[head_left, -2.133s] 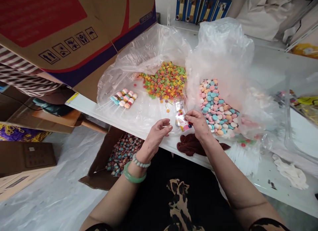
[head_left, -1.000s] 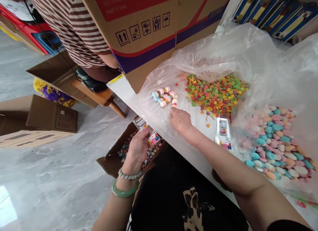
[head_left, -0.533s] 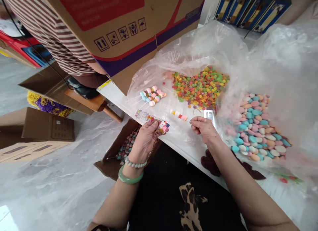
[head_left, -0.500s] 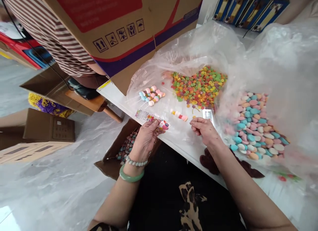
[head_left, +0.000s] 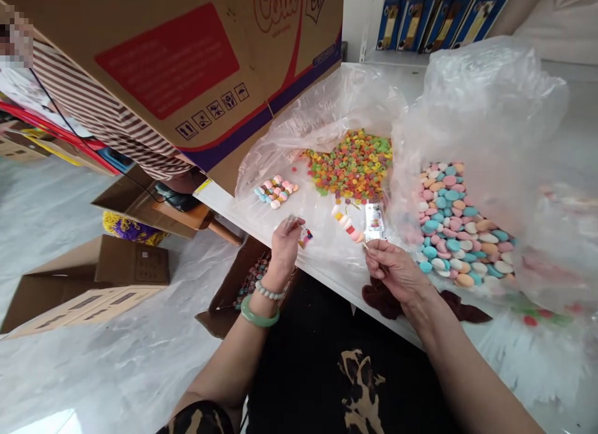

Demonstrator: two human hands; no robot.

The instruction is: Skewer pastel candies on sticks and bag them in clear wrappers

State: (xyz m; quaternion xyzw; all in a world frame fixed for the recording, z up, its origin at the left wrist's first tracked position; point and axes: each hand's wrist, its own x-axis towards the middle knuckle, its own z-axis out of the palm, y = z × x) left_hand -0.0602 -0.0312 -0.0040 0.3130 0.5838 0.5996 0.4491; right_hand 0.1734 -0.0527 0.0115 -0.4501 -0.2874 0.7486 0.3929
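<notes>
Candy skewer (head_left: 347,224), white table (head_left: 220,202), marbled floor (head_left: 119,368)

Candy stick (head_left: 346,225) in right hand (head_left: 385,263): white, yellow, red, pink. Candy rings (head_left: 352,166) beyond: green, orange, yellow. Bangle (head_left: 256,320) behind left hand (head_left: 286,244): green.

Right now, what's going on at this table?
A person is handling candy skewers. The right hand pinches the stick end of one candy skewer; the left hand holds a small printed packet, partly hidden. A group of loaded skewers lies on clear plastic beside loose ring candies, with a second packet just in front of those. Pastel candies lie farther right.
</notes>
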